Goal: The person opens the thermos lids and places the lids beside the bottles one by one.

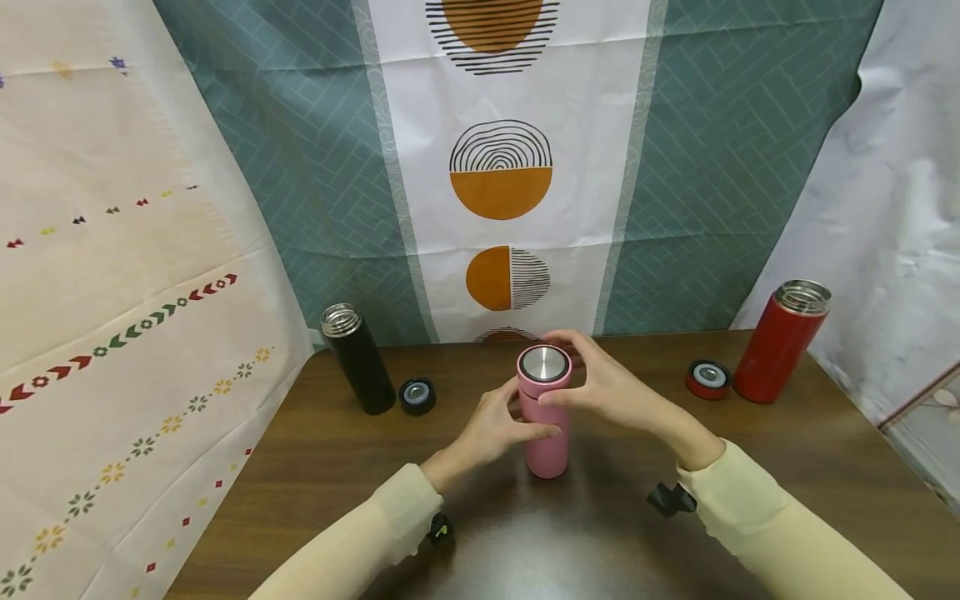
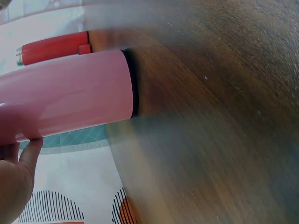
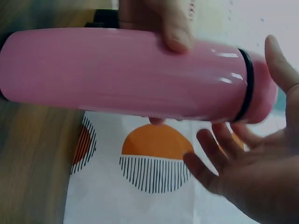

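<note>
A pink thermos bottle (image 1: pixel 547 457) stands upright on the table, its steel-topped lid (image 1: pixel 544 364) on. My left hand (image 1: pixel 487 429) grips the bottle's body at mid-height, thumb across the front. In the right wrist view, that hand's thumb presses along the pink wall. Around the lid hovers my right hand (image 1: pixel 611 382), thumb and fingers spread on either side of it. A gap shows between those fingers and the lid (image 3: pixel 262 91) in the right wrist view, just beyond the black ring.
On the wooden table (image 1: pixel 300 492), a black bottle (image 1: pixel 360 362) stands uncapped at left beside its black lid (image 1: pixel 417 396). At right stands an uncapped red bottle (image 1: pixel 780 346) with its red lid (image 1: pixel 708 379) close by. Patterned cloth (image 1: pixel 502 275) hangs behind the table.
</note>
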### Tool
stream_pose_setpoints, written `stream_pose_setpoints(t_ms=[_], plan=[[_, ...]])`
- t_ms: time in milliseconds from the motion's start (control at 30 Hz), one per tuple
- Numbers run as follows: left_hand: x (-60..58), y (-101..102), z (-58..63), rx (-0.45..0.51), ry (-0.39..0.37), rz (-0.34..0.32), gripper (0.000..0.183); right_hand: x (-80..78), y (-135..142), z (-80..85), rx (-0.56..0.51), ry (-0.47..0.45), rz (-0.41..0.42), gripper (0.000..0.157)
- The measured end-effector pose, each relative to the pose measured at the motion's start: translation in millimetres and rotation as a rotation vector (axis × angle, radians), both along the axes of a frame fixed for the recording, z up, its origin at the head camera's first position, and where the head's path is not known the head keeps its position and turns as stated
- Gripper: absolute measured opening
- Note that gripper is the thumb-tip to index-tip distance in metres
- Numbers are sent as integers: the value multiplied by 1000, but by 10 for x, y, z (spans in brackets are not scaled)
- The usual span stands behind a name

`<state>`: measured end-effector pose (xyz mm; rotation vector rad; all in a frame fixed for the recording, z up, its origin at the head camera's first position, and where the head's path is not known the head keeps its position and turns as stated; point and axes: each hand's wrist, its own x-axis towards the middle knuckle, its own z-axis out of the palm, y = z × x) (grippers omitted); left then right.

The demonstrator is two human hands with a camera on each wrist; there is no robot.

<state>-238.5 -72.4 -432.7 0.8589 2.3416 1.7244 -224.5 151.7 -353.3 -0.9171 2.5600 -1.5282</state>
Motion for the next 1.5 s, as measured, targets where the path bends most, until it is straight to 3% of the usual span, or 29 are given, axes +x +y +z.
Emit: stream_pose_setpoints(t_ms=[133, 233, 367, 433, 533, 633, 700, 800, 967, 1133, 1267, 1367, 1500], plan=[[-10, -7, -10, -8, 0, 2, 75, 4, -46, -2, 16, 50, -51, 67], [-5, -3, -19, -8, -8, 5, 75, -41, 0, 18, -12, 13, 28, 64], [10, 0, -31, 1, -18, 11, 74, -61, 61, 23, -67, -110, 123, 72], [14, 0, -34, 5, -19, 13, 75, -31, 56, 10, -65, -122, 98, 77], [16, 0, -27, 8, -16, 12, 75, 30, -8, -23, -28, -37, 5, 84], [12, 0, -22, 11, -13, 12, 75, 69, -84, -44, 6, 50, -97, 81], [8, 2, -20, 13, -12, 8, 75, 66, -101, -44, -1, 67, -117, 75], [3, 4, -21, 10, -14, 6, 76, 35, -59, -21, -21, 46, -65, 67], [11, 1, -24, 8, -18, 9, 75, -5, 45, 6, -54, -41, 77, 73], [17, -7, -15, -1, -1, 9, 75, 29, 4, -2, 4, 36, 19, 83], [12, -6, -8, 10, 6, -3, 75, 37, -68, 20, 45, 108, -36, 78], [7, -5, -5, 16, 7, -9, 75, 17, -48, 64, 50, 111, 5, 72], [12, -10, 3, 7, 2, -2, 74, -2, 18, 110, 53, 68, 90, 77]])
